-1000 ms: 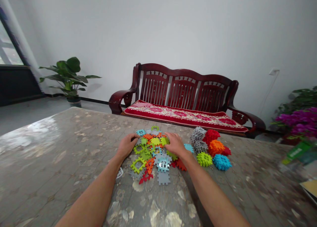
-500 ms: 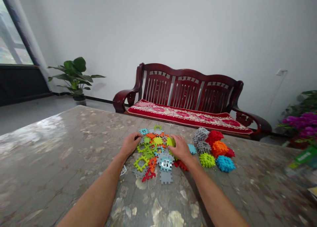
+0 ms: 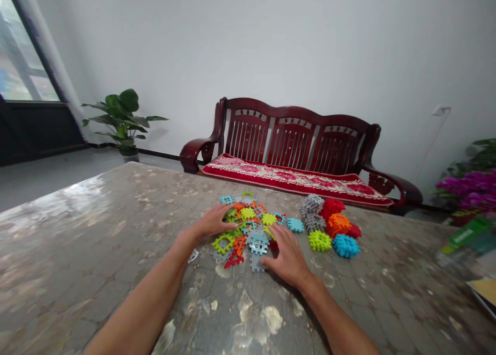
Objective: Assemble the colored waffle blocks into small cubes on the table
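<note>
A loose pile of flat, notched interlocking plastic tiles lies between my hands. Among them are a yellow-green tile (image 3: 248,213), a light blue window tile (image 3: 259,243), a red triangular piece (image 3: 234,260) and a grey square tile (image 3: 257,263). Over the pile's left side, my left hand (image 3: 215,220) is open, thumb and fingers apart above green tiles. My right hand (image 3: 287,254) is spread open at the right side, its thumb at the grey square tile and its fingertips by a yellow-green tile (image 3: 269,219). Both palms hide some pieces.
Right of the pile are stacks of tiles sorted by colour: grey (image 3: 312,205), orange (image 3: 338,224), blue (image 3: 346,245), lime (image 3: 320,241) and red. A light blue tile (image 3: 295,225) lies between. A white piece (image 3: 192,256) is left. Beyond the table stands a wooden bench (image 3: 290,138).
My left hand has moved inward over the pile's left side. My right hand has come nearer to me, its thumb now by the grey tile, uncovering yellow-green and blue tiles.
</note>
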The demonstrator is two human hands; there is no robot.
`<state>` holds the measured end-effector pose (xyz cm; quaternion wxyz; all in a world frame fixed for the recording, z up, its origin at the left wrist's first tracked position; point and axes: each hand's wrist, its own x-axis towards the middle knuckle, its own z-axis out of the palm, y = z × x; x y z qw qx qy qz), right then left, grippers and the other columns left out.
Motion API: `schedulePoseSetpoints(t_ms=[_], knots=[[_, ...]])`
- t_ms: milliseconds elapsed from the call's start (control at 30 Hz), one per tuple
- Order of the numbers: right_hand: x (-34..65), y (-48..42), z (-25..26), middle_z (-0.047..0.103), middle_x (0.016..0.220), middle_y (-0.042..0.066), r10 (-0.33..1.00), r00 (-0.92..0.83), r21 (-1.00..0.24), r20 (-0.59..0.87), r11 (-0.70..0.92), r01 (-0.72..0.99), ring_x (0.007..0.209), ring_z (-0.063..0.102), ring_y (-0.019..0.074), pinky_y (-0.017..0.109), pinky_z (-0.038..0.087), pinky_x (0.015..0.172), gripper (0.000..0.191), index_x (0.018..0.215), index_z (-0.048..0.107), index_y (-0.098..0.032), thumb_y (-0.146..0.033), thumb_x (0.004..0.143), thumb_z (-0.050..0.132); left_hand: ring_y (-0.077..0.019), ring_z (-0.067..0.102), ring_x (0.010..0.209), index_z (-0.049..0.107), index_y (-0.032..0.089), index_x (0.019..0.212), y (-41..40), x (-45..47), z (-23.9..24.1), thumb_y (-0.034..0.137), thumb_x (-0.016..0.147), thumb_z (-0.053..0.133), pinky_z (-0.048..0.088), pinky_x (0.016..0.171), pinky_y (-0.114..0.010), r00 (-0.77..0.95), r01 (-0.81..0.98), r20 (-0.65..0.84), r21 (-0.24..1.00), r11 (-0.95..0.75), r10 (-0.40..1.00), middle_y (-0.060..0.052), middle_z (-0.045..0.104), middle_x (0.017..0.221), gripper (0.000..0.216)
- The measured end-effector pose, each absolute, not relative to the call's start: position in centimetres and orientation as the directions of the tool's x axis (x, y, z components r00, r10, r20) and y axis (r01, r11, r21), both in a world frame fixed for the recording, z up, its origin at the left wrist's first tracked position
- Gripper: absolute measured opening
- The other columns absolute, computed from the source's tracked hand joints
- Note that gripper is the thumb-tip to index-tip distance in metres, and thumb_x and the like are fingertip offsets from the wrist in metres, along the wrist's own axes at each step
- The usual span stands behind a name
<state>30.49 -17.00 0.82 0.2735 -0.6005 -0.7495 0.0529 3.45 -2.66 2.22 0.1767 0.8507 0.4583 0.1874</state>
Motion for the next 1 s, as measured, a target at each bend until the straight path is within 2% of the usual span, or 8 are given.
schedulePoseSetpoints(t_ms=[100,167,300,433,500,700,833,1000], knots=[[30.0,-18.1,0.9,0.037,0.157,0.011,0.943,-0.157,-0.372,0.294,0.264,0.890,0.146,0.028,0.0325,0.052,0.020,0.119,0.097,0.148,0.042,-0.025,-0.051,0.063,0.081,-0.0364,0.042,0.137,0.038,0.028,0.151,-3.8,4.0,3.2,0.063,0.072,0.068,0.033,0.113,-0.052,0.526,0.770,0.042,0.400,-0.496,0.850,-0.012,0.048,0.149,0.091],[29.7,-18.2,0.9,0.033,0.159,0.011,0.955,-0.150,-0.361,0.255,0.239,0.902,0.147,0.025,0.0329,0.053,0.020,0.120,0.099,0.149,0.040,-0.025,-0.053,0.062,0.081,-0.0373,0.037,0.141,0.032,0.029,0.153,-4.6,4.0,4.0,0.064,0.074,0.066,0.031,0.113,-0.054,0.530,0.791,-0.001,0.361,-0.494,0.848,-0.014,0.043,0.152,0.093],[29.3,-17.6,0.8,0.033,0.159,0.011,0.968,-0.115,-0.339,0.222,0.187,0.922,0.148,0.025,0.0312,0.050,0.020,0.120,0.092,0.148,0.042,-0.023,-0.053,0.069,0.077,-0.0405,0.019,0.149,0.029,0.027,0.155,-7.1,2.8,4.8,0.068,0.068,0.067,0.018,0.117,-0.060,0.520,0.833,-0.060,0.258,-0.489,0.852,-0.017,0.025,0.162,0.103],[29.3,-17.0,0.6,0.034,0.158,0.013,0.974,-0.085,-0.317,0.211,0.151,0.936,0.147,0.026,0.0309,0.049,0.020,0.120,0.085,0.148,0.043,-0.021,-0.053,0.075,0.072,-0.0414,0.012,0.150,0.022,0.029,0.157,-10.4,0.6,3.2,0.075,0.059,0.070,0.013,0.117,-0.063,0.516,0.849,-0.092,0.190,-0.494,0.851,-0.018,0.018,0.164,0.118],[29.4,-16.6,0.4,0.035,0.158,0.012,0.973,-0.082,-0.307,0.216,0.148,0.940,0.147,0.027,0.0312,0.049,0.020,0.120,0.084,0.147,0.043,-0.021,-0.054,0.076,0.071,-0.0396,0.014,0.151,0.018,0.030,0.158,-11.7,-0.1,2.2,0.076,0.060,0.068,0.015,0.117,-0.062,0.514,0.850,-0.098,0.190,-0.491,0.852,-0.018,0.017,0.165,0.120],[29.5,-15.2,-0.4,0.040,0.156,0.011,0.966,-0.071,-0.317,0.250,0.151,0.936,0.145,0.031,0.0308,0.050,0.023,0.119,0.075,0.146,0.045,-0.022,-0.050,0.080,0.068,-0.0378,0.017,0.150,0.025,0.027,0.156,-12.7,1.3,0.8,0.072,0.069,0.064,0.015,0.117,-0.062,0.470,0.870,0.016,0.163,-0.466,0.882,-0.018,0.020,0.164,0.106],[29.7,-14.2,-1.1,0.044,0.152,0.012,0.951,-0.045,-0.378,0.306,0.164,0.911,0.143,0.034,0.0301,0.050,0.026,0.118,0.066,0.142,0.049,-0.021,-0.040,0.082,0.066,-0.0370,0.020,0.150,0.028,0.027,0.156,-11.9,3.5,0.6,0.071,0.071,0.063,0.016,0.118,-0.059,0.489,0.844,0.102,0.195,-0.500,0.866,-0.017,0.024,0.163,0.102],[30.0,-13.6,-1.6,0.050,0.147,0.012,0.915,-0.026,-0.493,0.403,0.241,0.836,0.140,0.040,0.0284,0.050,0.032,0.115,0.056,0.137,0.054,-0.021,-0.032,0.083,0.062,-0.0366,0.019,0.150,0.030,0.029,0.155,-10.7,6.0,0.7,0.068,0.069,0.068,0.015,0.118,-0.060,0.481,0.836,0.121,0.234,-0.496,0.868,-0.017,0.026,0.162,0.102]])
